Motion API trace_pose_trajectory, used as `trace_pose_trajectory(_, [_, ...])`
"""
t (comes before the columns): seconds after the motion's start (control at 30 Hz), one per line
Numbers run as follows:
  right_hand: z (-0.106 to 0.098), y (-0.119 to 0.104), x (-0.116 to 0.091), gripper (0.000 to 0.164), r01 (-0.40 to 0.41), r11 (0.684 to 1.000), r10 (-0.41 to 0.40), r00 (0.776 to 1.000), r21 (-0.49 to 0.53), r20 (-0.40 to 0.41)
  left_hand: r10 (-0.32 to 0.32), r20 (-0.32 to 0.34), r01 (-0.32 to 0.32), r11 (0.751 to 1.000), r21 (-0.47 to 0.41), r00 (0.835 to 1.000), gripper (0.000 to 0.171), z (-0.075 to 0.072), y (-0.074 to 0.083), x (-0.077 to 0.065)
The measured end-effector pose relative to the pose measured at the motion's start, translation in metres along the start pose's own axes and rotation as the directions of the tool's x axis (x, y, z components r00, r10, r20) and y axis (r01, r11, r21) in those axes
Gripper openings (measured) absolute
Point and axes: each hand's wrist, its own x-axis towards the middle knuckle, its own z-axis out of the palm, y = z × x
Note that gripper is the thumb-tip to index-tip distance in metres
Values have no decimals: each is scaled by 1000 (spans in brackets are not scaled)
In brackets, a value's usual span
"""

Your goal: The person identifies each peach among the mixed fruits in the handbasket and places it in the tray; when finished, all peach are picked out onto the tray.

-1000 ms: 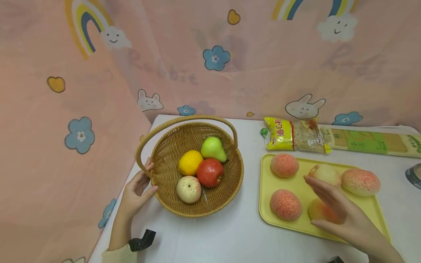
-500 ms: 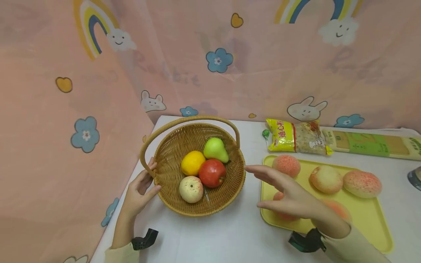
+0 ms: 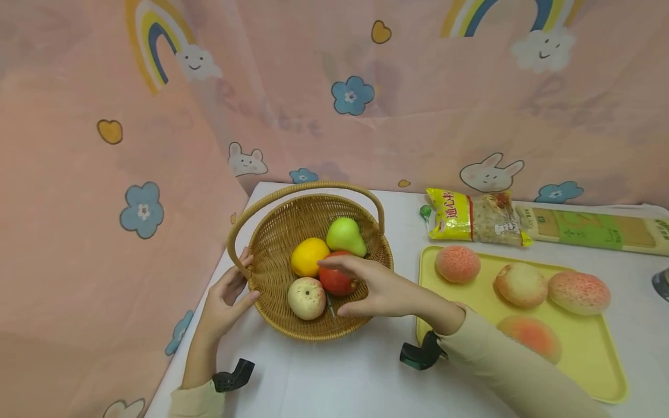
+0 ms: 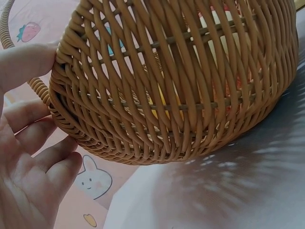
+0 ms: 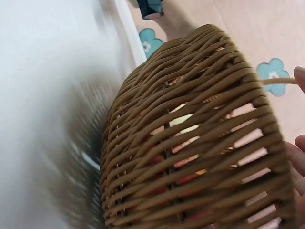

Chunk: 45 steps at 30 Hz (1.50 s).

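Observation:
A brown wicker basket (image 3: pixel 269 235) with an arched handle stands at the left of the table, tilted toward me. Inside lie a green pear (image 3: pixel 346 237), a yellow round fruit (image 3: pixel 309 257), a red apple (image 3: pixel 333 281) and a pale cream fruit (image 3: pixel 306 298). My left hand (image 3: pixel 226 299) holds the basket's left rim near the handle's base, the thumb (image 4: pixel 28 64) and fingers on it. My right hand (image 3: pixel 387 288) is over the basket's right side, thumb and fingers spread apart, holding nothing. It partly covers the apple.
A yellow tray (image 3: pixel 590 354) with several peach-like fruits stands at the right, partly behind my right sleeve. Behind it lie a yellow food packet (image 3: pixel 478 217), a green lollipop (image 3: pixel 425 212) and a long flat package (image 3: pixel 590 227). A dark round object (image 3: pixel 661 284) is at the right edge.
My right hand has moved left from above the tray to over the basket. My left hand stays at the rim. The view has shifted slightly.

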Motion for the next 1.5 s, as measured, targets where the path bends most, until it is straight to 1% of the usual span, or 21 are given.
trace_pose_trajectory(0.1, [5, 2, 13, 71, -26, 999, 27, 999, -45, 28, 21, -3, -21, 1000, -5, 1000, 64, 1, 0, 1])
trace_pose_trajectory(0.13, [7, 3, 17, 71, -26, 998, 28, 999, -51, 37, 34, -5, -34, 999, -9, 999, 64, 1, 0, 1])
trace_pose_trajectory(0.23, [12, 4, 27, 71, -26, 997, 31, 998, -77, 62, 40, -5, -40, 999, -11, 999, 63, 2, 0, 1])
trace_pose_trajectory(0.43, [21, 4, 43, 71, -45, 996, 55, 991, -83, 120, 45, -8, -45, 999, -9, 999, 64, 1, 0, 1])
trace_pose_trajectory(0.63, [27, 4, 56, 73, -81, 989, 103, 979, -127, 177, 24, -11, -24, 1000, 0, 1000, 64, 1, -1, 0])
trace_pose_trajectory(0.83, [32, 8, 60, 72, -120, 975, 158, 965, -185, 210, 11, 0, -11, 1000, 5, 1000, 65, 1, -2, 0])
trace_pose_trajectory(1.03, [34, 12, 60, 73, -136, 965, 187, 957, -226, 220, -6, 16, 6, 1000, 18, 1000, 66, 0, -2, 0])
trace_pose_trajectory(1.33, [39, 13, 63, 70, -115, 939, 197, 953, -324, 231, 0, 10, 0, 1000, 12, 1000, 65, 0, -2, 1])
trace_pose_trajectory(1.5, [44, 14, 65, 69, -88, 933, 182, 952, -349, 245, 31, 0, -31, 1000, -2, 1000, 64, 1, -2, 0])
